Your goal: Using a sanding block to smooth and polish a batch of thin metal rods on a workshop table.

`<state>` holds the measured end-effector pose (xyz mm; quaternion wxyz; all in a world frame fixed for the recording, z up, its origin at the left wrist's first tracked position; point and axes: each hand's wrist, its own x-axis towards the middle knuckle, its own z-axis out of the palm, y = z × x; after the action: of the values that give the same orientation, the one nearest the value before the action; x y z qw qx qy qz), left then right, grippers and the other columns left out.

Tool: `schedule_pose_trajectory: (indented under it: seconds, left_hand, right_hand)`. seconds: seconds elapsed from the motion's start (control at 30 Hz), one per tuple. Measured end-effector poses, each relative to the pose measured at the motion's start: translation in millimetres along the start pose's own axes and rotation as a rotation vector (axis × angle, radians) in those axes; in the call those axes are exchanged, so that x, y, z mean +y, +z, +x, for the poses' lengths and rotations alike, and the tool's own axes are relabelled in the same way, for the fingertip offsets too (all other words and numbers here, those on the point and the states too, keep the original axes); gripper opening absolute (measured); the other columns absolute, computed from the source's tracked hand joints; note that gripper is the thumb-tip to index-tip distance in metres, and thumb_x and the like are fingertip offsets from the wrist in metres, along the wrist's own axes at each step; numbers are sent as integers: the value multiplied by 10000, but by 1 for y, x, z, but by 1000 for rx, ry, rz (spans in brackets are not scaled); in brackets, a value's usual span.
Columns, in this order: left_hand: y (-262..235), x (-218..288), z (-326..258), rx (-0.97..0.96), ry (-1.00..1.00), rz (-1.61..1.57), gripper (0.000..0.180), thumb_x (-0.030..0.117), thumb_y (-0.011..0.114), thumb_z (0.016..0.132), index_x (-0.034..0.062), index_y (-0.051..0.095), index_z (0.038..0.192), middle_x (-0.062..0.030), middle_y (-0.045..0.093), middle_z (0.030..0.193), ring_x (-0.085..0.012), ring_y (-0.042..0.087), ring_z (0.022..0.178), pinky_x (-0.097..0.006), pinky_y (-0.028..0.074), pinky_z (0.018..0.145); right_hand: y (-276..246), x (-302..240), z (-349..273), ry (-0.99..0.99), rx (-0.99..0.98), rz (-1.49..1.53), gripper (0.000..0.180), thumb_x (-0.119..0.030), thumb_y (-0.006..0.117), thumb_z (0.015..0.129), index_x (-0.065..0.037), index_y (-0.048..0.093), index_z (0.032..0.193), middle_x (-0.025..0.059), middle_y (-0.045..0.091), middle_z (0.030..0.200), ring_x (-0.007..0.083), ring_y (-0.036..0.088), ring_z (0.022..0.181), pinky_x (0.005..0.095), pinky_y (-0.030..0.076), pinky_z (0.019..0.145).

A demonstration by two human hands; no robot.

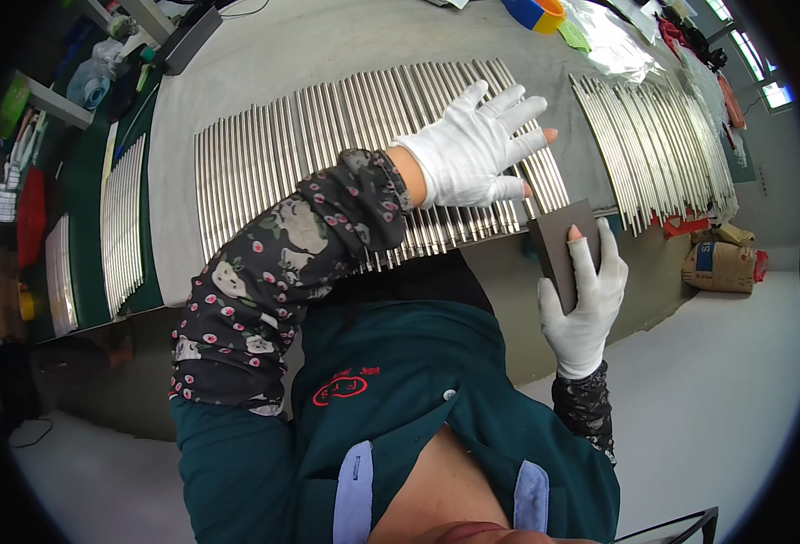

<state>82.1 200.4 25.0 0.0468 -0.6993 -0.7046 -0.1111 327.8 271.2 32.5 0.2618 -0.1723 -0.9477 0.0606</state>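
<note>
While over rods (pixel 354 118), left fingers (pixel 523 114) apart

A grey sheet (pixel 273 45) lay over the green table (pixel 82 181). On the sheet, metal rods (pixel 354 118) formed a long row across the centre and another row (pixel 658 150) at the upper right, with a blue-and-yellow roll (pixel 547 16) at the top edge. Two smaller rod rows (pixel 123 227) lay at the left.

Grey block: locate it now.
In the head view, the grey block is right of centre, in the grip of the right hand, near the right end of the central rods.
</note>
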Motion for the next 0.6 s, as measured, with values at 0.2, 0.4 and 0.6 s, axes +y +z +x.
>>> schedule_pose_trajectory:
  seconds: [0.2, 0.4, 0.6]
  left_hand:
    - [-19, -48, -75, -45, 95, -19, 751, 562, 486, 890, 134, 301, 1479, -208, 277, 1515, -399, 307, 1379, -523, 242, 1133]
    - [-12, -23, -76, -139, -4, 117, 681, 492, 488, 909, 101, 359, 1451, -208, 283, 1515, -370, 281, 1402, -545, 214, 1136]
    - [0, -21, -62, -111, -26, 129, 658, 492, 484, 914, 94, 398, 1431, -211, 309, 1500, -361, 301, 1390, -520, 220, 1135]
  right_hand:
    - [6, -6, -3, 8, -19, 25, 663, -114, 725, 630, -103, 556, 1270, 258, 419, 1370, 387, 497, 1073, 451, 439, 909]
    - [23, -62, 4, -336, -251, 231, 632, -196, 745, 619, -136, 576, 1225, 274, 441, 1313, 380, 565, 951, 438, 487, 795]
    - [13, -38, 14, -135, -59, 35, 602, -185, 738, 644, -105, 570, 1217, 269, 462, 1286, 365, 538, 958, 425, 483, 800]
